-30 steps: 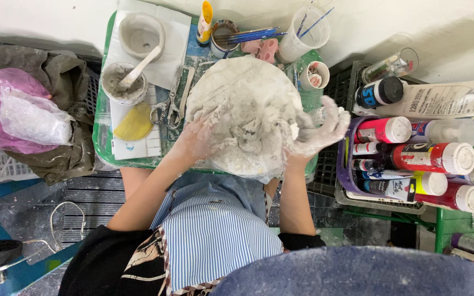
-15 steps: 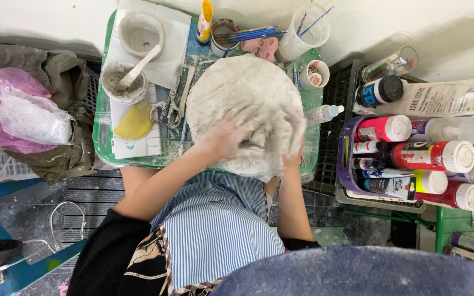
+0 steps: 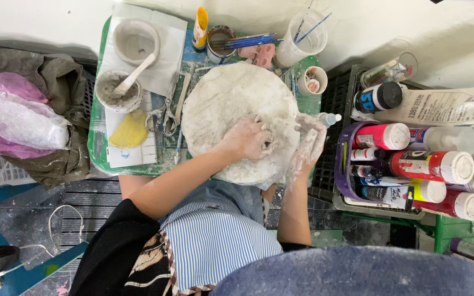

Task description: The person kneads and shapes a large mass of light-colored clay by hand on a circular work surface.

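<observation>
2 hands, both smeared with pale wet clay, work on a big round clay slab (image 3: 231,109) lying on the green desk (image 3: 97,156). The left hand (image 3: 246,140) presses down on the slab's lower right part with fingers curled into the clay, gripping nothing separate. The right hand (image 3: 309,140) lies flat and loose along the slab's right edge, fingers spread, clasping nothing. A small white dropper bottle (image 3: 327,118) rests just beside that hand.

Left of the slab lie metal scissors (image 3: 163,118) and a yellow sponge (image 3: 130,131). Beyond them, a small grey bowl (image 3: 117,93) holds clay slip with a pale spatula (image 3: 134,78) leaning in it; behind it sits a white bowl (image 3: 135,41) on white paper. At the desk's far edge a round tin (image 3: 220,44) carries blue-handled brushes, a clear plastic cup (image 3: 303,44) holds more brushes, and a small paper cup (image 3: 312,81) stands near the slab.

To the right, a purple basket (image 3: 342,175) is packed with paint bottles lying on their sides, red, pink and white-capped. On the far left, a pink plastic bag (image 3: 9,120) rests on grey cloth in a white crate.
</observation>
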